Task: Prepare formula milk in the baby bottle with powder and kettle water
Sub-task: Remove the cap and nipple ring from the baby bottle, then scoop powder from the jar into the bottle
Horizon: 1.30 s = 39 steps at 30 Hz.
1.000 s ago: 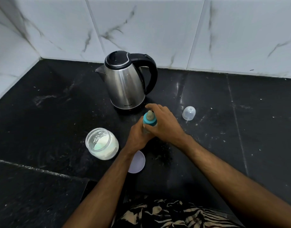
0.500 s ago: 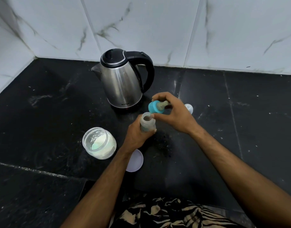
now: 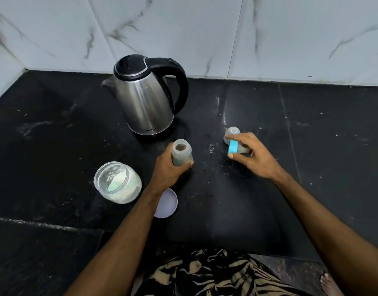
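L hand [image 3: 165, 167] grips upright clear plastic baby bottle [image 3: 181, 153], mouth open. R hand [image 3: 251, 155] holds blue-ringed teat cap [image 3: 234, 147]. Open glass powder jar [image 3: 117, 182] at 8 o'clock, nearer L.

Left hand [image 3: 165, 167] grips the open bottle [image 3: 181, 153]; right hand [image 3: 253, 155] holds its teal teat ring [image 3: 232, 147].

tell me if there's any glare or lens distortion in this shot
Head view: soft streaky highlights run down the steel kettle and faint sheen shows on the black counter; wide-angle bending curves the tile lines and counter edges; the jar and bottle stay reasonably sharp.
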{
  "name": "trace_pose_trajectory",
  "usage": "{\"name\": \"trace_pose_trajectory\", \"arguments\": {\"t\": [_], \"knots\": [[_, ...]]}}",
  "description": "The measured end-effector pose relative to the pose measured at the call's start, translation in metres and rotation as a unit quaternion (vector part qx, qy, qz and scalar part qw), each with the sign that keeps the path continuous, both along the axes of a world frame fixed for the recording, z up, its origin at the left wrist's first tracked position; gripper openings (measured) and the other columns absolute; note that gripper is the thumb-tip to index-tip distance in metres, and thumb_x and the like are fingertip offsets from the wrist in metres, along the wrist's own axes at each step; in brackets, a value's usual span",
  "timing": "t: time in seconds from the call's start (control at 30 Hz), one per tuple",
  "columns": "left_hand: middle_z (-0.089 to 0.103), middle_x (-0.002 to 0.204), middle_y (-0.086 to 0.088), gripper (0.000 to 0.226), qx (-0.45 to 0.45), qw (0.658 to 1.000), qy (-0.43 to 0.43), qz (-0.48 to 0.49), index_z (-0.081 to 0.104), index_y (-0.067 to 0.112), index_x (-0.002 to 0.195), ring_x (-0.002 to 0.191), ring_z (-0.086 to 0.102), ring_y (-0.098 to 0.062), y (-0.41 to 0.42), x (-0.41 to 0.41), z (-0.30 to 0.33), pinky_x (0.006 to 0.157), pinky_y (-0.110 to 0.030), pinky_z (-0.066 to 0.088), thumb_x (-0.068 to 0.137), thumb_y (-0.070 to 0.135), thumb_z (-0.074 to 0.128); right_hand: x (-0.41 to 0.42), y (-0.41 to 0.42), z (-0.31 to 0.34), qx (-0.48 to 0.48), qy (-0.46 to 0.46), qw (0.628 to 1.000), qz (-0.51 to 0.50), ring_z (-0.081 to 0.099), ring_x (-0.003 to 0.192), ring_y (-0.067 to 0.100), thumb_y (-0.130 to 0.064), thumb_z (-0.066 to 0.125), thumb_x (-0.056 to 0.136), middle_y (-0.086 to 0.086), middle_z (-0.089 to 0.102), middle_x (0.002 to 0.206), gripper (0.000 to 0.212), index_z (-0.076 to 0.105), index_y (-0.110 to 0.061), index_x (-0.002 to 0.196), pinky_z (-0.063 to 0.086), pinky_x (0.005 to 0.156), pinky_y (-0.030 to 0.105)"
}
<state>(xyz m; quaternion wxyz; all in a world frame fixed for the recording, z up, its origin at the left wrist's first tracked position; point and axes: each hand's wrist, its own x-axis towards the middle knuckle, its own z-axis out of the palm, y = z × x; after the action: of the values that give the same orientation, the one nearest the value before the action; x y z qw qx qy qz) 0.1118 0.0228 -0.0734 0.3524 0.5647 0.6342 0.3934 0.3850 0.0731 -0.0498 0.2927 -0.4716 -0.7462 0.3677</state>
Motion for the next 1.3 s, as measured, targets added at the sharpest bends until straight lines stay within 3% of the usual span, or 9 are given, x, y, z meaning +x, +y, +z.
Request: {"name": "trace_pose_trajectory", "arguments": {"t": [0.2,0.43,0.6,0.77,0.93,1.03,1.13,1.2,1.3], "knots": [[0.062,0.108,0.016,0.056,-0.003,1.0,0.004,-0.004,0.055,0.023,0.122,0.093,0.058,0.014,0.0,-0.001,-0.001,0.082,-0.002,0.043,0.075,0.019,0.085,0.016,-0.004,-0.015,0.001,-0.026,1.0,-0.004,0.05,0.117,0.014,-0.006,0.077,0.082,-0.001,0.046,0.121,0.044,0.063,-0.032,0.115,0.044,0.1,0.024],[0.063,0.111,0.015,0.057,-0.002,1.0,0.003,-0.002,0.055,0.024,0.123,0.099,0.058,0.011,0.0,-0.001,-0.003,0.086,-0.01,0.046,0.075,0.021,0.085,0.018,-0.007,-0.016,0.019,-0.051,0.998,0.008,0.05,0.113,0.009,0.002,0.076,0.079,-0.001,0.047,0.119,0.039,0.064,-0.027,0.102,0.043,0.09,0.008],[0.064,0.114,0.01,0.058,-0.002,1.0,-0.002,-0.004,0.055,0.02,0.125,0.099,0.059,0.006,0.0,-0.001,-0.002,0.086,-0.011,0.046,0.075,0.022,0.085,0.016,-0.005,-0.017,0.019,-0.088,0.996,0.012,0.048,0.115,0.011,-0.002,0.075,0.081,-0.005,0.044,0.122,0.04,0.063,-0.026,0.111,0.044,0.1,0.023],[0.062,0.117,0.01,0.059,-0.009,1.0,-0.014,-0.011,0.053,0.022,0.127,0.104,0.059,-0.003,-0.001,0.0,0.002,0.088,-0.01,0.044,0.076,0.022,0.084,0.017,-0.008,-0.018,0.01,-0.089,0.996,0.004,0.043,0.123,0.01,-0.002,0.076,0.08,-0.005,0.039,0.133,0.061,0.054,-0.029,0.129,0.037,0.107,0.024],[0.06,0.12,0.013,0.068,-0.033,0.999,-0.025,-0.023,0.05,0.023,0.131,0.111,0.057,-0.007,-0.001,-0.002,0.005,0.098,-0.025,0.047,0.073,0.027,0.086,0.014,-0.012,-0.013,0.023,-0.074,0.997,-0.02,0.035,0.134,0.012,-0.005,0.079,0.077,-0.003,0.035,0.142,0.072,0.049,-0.031,0.137,0.027,0.11,0.019],[0.055,0.134,0.01,0.086,-0.043,0.998,-0.032,-0.026,0.042,0.021,0.142,0.123,0.051,-0.009,-0.003,-0.002,0.003,0.108,-0.03,0.042,0.069,0.029,0.088,0.007,-0.018,-0.004,0.066,-0.069,0.994,-0.058,0.037,0.128,0.016,-0.008,0.076,0.079,0.0,0.04,0.137,0.062,0.052,-0.024,0.134,0.027,0.101,0.006],[0.043,0.151,0.006,0.103,-0.04,0.998,-0.04,-0.014,0.028,0.023,0.151,0.138,0.04,-0.011,-0.012,-0.003,0.003,0.115,-0.033,0.034,0.069,0.036,0.088,-0.011,-0.032,0.01,0.151,-0.058,0.979,-0.122,0.045,0.112,0.018,-0.012,0.069,0.084,0.002,0.05,0.122,0.04,0.059,-0.016,0.122,0.03,0.092,0.005],[0.04,0.154,0.006,0.098,-0.022,0.999,-0.043,0.014,0.028,0.024,0.151,0.14,0.037,-0.008,-0.026,-0.004,0.008,0.115,-0.03,0.032,0.072,0.033,0.085,-0.026,-0.043,0.017,0.195,-0.052,0.97,-0.139,0.047,0.102,0.017,-0.016,0.066,0.086,0.003,0.055,0.112,0.027,0.062,-0.013,0.112,0.033,0.088,0.007],[0.05,0.144,0.008,0.071,0.031,0.993,-0.089,0.069,0.043,0.026,0.14,0.134,0.045,-0.003,-0.055,-0.004,0.02,0.11,-0.029,0.038,0.08,0.018,0.08,-0.051,-0.058,0.019,0.201,-0.049,0.973,-0.1,0.05,0.097,0.016,-0.015,0.069,0.087,0.003,0.058,0.104,0.019,0.064,-0.012,0.106,0.035,0.087,0.012]]}}
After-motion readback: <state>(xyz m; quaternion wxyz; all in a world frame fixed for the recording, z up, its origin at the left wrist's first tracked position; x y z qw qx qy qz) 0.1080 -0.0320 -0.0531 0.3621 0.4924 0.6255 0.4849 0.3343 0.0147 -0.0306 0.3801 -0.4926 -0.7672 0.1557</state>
